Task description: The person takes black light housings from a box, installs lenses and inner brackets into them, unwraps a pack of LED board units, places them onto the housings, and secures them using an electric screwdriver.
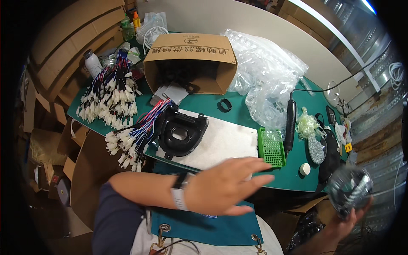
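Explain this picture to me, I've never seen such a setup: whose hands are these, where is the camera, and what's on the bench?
There is no machine: a person wears a fisheye camera on the head, looking down. The left hand reaches open across the body, holding nothing. The right hand, low at the right, holds a clear round part. On the green bench lie a black plastic housing on a pale plate, wire bundles with white connectors, a green tray, an open cardboard box and clear bags.
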A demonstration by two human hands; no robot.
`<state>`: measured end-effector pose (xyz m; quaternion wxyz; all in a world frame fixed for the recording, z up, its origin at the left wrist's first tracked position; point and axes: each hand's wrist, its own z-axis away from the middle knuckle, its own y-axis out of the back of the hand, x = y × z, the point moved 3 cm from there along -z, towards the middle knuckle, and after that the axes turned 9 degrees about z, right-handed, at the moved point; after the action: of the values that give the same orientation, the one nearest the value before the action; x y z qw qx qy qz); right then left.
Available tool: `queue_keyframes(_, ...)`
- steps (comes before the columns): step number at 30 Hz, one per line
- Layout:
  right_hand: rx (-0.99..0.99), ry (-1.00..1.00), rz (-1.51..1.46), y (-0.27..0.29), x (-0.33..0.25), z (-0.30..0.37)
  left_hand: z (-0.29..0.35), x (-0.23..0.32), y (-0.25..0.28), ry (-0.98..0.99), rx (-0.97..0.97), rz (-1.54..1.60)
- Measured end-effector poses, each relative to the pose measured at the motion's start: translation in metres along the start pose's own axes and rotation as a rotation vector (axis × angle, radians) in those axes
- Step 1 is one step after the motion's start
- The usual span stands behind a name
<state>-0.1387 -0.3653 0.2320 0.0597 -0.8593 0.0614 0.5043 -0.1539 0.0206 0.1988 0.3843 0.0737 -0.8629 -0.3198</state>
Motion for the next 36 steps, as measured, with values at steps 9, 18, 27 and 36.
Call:
queue_keyframes(9, -1.001, -0.685, -0.211, -0.236, 0.024, 0.006, 0.019, -0.054, -0.023, 0.264, 0.450, 0.386)
queue_keyframes(18, -0.761, 0.238, 1.255, -0.264, 0.235, -0.187, 0.047, -0.122, -0.063, 0.863, 0.730, 1.007)
queue_keyframes(27, -1.008, 0.193, 1.546, -0.279, 0.309, -0.197, 0.064, -0.076, -0.005, 0.538, 0.529, 0.600)
queue_keyframes(36, -0.872, 0.223, 1.122, -0.287, 0.323, -0.200, 0.093, -0.056, 0.054, 0.351, 0.702, 0.632)
